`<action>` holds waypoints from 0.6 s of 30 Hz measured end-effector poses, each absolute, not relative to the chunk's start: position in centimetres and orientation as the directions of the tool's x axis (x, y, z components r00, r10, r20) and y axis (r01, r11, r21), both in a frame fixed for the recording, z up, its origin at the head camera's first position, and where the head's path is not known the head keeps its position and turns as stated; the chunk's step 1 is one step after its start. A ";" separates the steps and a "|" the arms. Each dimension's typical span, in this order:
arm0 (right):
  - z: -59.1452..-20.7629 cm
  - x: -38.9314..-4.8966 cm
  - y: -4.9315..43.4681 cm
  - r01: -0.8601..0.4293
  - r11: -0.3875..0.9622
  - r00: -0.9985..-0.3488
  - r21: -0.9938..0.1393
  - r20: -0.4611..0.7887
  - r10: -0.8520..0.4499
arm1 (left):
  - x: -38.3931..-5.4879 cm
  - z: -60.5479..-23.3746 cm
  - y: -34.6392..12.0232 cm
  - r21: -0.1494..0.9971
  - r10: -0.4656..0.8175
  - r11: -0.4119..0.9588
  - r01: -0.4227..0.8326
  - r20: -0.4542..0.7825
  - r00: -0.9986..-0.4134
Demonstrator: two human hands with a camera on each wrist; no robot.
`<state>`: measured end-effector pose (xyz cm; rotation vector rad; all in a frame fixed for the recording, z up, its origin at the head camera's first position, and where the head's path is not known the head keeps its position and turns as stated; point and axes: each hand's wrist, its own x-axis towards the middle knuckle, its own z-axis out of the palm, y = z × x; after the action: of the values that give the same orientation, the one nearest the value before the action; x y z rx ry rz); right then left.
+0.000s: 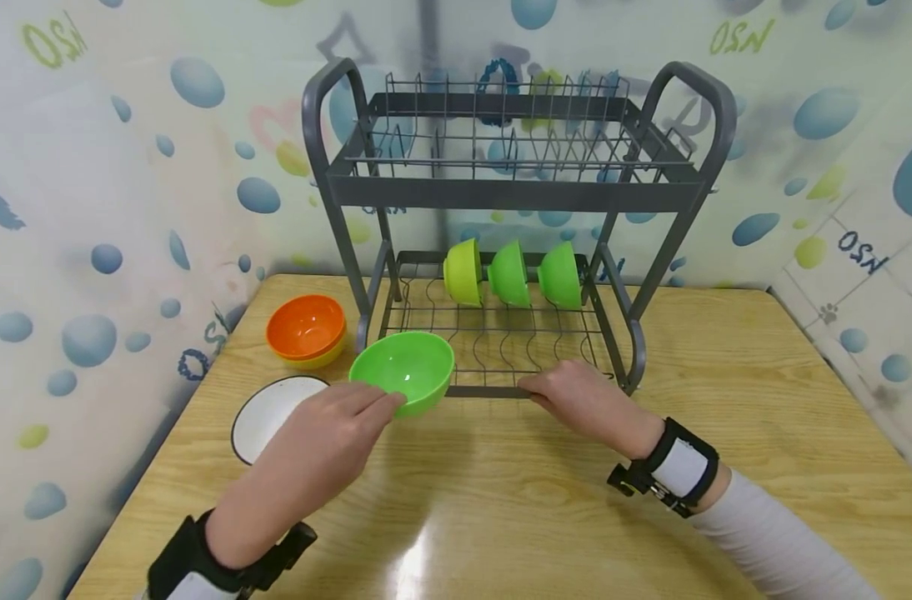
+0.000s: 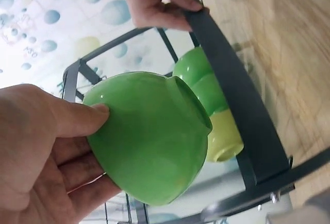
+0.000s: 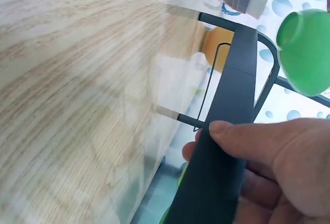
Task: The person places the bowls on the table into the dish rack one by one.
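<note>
My left hand [image 1: 339, 429] pinches the rim of a light green bowl [image 1: 414, 367], tilted in the air in front of the rack's left side. In the left wrist view the thumb lies on one side of this bowl [image 2: 147, 136], with fingers behind it. My right hand [image 1: 579, 400] grips the front bar of the dark grey two-tier dish rack [image 1: 516, 196] at its lower tier. The right wrist view shows thumb and fingers around that flat bar [image 3: 232, 95]. On the lower tier a yellow-green bowl [image 1: 463, 273] and two green bowls [image 1: 509, 273] stand on their sides in a row.
Left of the rack, an orange bowl [image 1: 306, 327] sits inside a yellow bowl [image 1: 323, 357] on the wooden table [image 1: 576, 525]. A white plate with a dark rim [image 1: 264, 417] lies in front of them, partly behind my left hand. A patterned wall covering [image 1: 201, 208] rises behind.
</note>
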<state>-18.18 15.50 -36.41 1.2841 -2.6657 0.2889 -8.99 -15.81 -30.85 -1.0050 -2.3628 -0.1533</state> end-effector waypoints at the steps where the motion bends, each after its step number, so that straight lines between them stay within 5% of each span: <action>1: -36.3 -18.2 15.5 -0.785 0.611 -0.617 -0.105 0.225 -0.754 | -9.1 -31.1 -15.5 -0.110 0.641 0.703 0.703 0.528 -0.557; 8: -33.9 -17.5 15.9 -0.810 0.582 -0.566 -0.066 0.346 -0.748 | -9.7 -32.1 -13.3 -0.112 0.717 0.631 0.767 0.462 -0.523; 18: -31.3 -16.0 15.8 -0.952 0.306 -0.272 -0.013 0.498 -0.823 | -9.8 -32.4 -11.9 -0.174 0.781 0.568 0.805 0.422 -0.460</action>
<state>-15.96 15.81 -31.27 1.5830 -2.1804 0.4378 -9.83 -11.89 -32.41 -1.2750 -2.3448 -0.0693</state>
